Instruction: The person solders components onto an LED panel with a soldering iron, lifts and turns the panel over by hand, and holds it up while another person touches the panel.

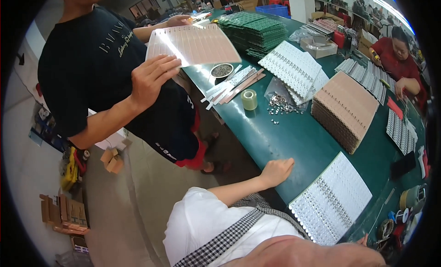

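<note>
My left hand [277, 172] rests on the green tabletop near its edge, fingers curled closed. Their inner side is hidden, so I cannot make out what, if anything, they hold. Beside it, to the right, a white panel [331, 200] covered in rows of small metallic parts lies at the near edge of the table. Just a sliver of my right hand [364, 240] shows by the panel's lower right corner; its grip is hidden. On the left a standing person's hand [154, 78] holds a shiny pinkish panel [197, 44] with parallel lines.
A tall stack of pinkish-brown boards [344, 111] stands beyond the white panel. Farther off are a tape roll [249, 100], loose metal bits [282, 105], strips [232, 88], a bowl of small parts [222, 71] and green boards [251, 30]. Another person [398, 56] works at far right.
</note>
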Demonstrator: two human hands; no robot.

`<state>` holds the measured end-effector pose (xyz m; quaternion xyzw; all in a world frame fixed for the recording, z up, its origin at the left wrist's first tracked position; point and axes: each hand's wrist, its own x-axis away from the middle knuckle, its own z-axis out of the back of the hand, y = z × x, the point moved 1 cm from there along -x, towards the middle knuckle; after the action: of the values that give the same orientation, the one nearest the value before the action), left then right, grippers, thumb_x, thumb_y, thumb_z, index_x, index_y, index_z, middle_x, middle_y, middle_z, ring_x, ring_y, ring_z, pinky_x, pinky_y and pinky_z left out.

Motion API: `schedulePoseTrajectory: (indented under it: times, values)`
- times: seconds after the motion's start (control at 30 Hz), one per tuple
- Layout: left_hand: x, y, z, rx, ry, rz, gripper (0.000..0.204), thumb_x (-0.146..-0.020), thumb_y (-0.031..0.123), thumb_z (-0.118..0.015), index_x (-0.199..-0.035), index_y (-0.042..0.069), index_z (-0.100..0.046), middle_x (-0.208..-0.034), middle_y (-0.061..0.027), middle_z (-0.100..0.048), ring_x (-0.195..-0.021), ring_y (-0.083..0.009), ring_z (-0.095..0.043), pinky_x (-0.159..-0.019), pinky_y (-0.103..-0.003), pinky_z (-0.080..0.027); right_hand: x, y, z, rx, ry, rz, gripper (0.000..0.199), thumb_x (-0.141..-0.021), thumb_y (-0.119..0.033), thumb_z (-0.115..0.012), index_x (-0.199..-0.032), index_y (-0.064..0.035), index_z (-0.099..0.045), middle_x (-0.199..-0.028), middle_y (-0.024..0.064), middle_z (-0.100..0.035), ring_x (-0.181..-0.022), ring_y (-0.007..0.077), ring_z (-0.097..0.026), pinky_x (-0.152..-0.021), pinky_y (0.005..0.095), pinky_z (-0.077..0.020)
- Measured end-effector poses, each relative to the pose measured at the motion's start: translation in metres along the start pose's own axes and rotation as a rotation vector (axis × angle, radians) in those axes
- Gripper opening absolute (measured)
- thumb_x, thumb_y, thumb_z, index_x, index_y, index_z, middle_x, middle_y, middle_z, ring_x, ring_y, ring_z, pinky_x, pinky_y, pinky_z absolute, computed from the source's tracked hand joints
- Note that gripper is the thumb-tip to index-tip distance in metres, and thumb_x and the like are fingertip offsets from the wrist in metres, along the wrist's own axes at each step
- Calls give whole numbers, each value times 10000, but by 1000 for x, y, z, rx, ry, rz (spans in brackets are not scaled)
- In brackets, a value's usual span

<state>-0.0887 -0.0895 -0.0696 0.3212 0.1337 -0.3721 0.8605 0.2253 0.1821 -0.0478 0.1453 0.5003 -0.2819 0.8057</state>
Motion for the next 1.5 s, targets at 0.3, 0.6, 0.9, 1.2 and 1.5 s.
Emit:
schedulePoseTrajectory:
  times: [0.3,0.6,0.9,1.2,1.5]
  values:
    - [-2,4,-1,49,74,-10,54,-831,123,-507,-835,75,-483,-634,-105,-572,-575,-292,-582,-502,-397,-461,-14,-11,8,-270,119,-93,193,-884,-126,-543,-863,55,-610,-724,164,-629,-571,280,-596,-518,329,-475]
    - [9,7,3,39,75,0,70,-820,116,-524,-857,61,-502,-694,-119,-590,-637,-300,-593,-550,-396,-463,82,99,-54,-483,-45,-496,210,-897,-159,-519,-898,29,-613,-745,112,-617,-580,229,-554,-536,303,-454]
    - [-2,-2,5,27,49,-52,54,-833,131,-506,-801,87,-509,-690,-134,-584,-611,-343,-579,-517,-423,-458,-13,18,173,-326,-115,-509,604,-935,-490,-314,-1150,44,-493,-865,92,-629,-639,130,-473,-606,226,-376]
    - [-23,-2,24,656,-175,216,68,-829,38,-539,-839,-3,-591,-680,-14,-545,-619,-76,-485,-559,-220,-393,24,20,314,-313,531,-568,951,-707,-786,-358,-1122,57,-505,-992,182,-577,-839,259,-555,-740,304,-458]
    - [16,7,5,27,-29,-97,60,-752,137,-544,-775,82,-539,-684,-119,-551,-641,-308,-565,-545,-404,-446,70,27,133,-299,-89,-670,655,-881,-529,-421,-1216,33,-459,-1066,143,-587,-857,201,-569,-752,270,-459]
